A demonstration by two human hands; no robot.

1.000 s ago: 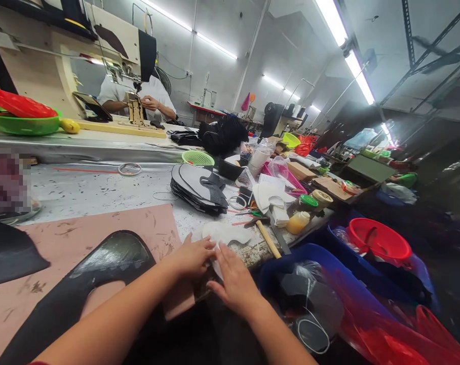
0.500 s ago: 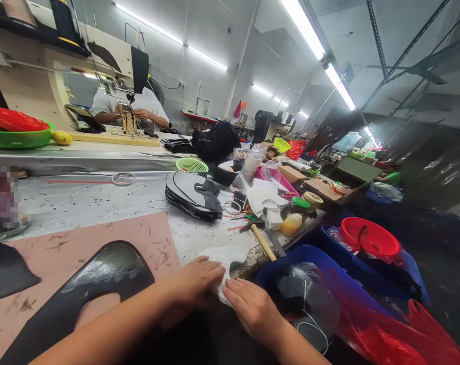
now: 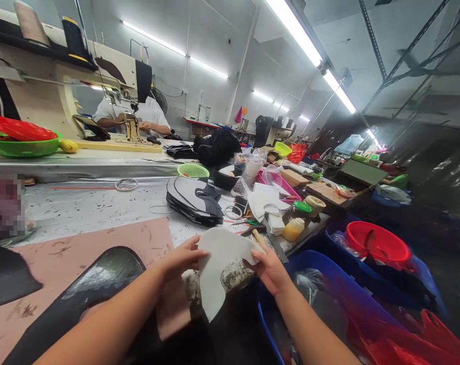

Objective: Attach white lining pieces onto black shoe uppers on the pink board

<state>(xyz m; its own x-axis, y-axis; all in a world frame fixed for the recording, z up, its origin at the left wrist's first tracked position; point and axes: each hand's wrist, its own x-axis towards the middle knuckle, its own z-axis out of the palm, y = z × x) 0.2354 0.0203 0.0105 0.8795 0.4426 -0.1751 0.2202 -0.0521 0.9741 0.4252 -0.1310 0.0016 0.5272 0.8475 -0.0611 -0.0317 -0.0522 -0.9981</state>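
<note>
A curved white cut piece (image 3: 218, 253), thin and flat like a shoe-upper part, is stretched between my hands at the table's front edge. My left hand (image 3: 186, 256) pinches its left side between thumb and fingers. At its right end my right hand (image 3: 270, 266) grips the narrower tip. Its pointed lower end hangs past the edge. Beyond it lies a stack of grey and black cut pieces (image 3: 194, 200). A large black curved piece (image 3: 104, 276) rests on the pink sheet (image 3: 146, 233), partly behind my left forearm.
A hammer (image 3: 259, 237), a bottle of yellowish liquid (image 3: 293, 229) and a green-lidded jar (image 3: 302, 207) stand or lie at the right. Blue bins (image 3: 317, 258) and a red basin (image 3: 378, 241) are beside the table. Across it, a person works at a sewing machine (image 3: 81, 71).
My hands have moved apart and up, and the white piece, earlier low and mostly covered by them, is now raised and spread open between them. The view has shifted slightly.
</note>
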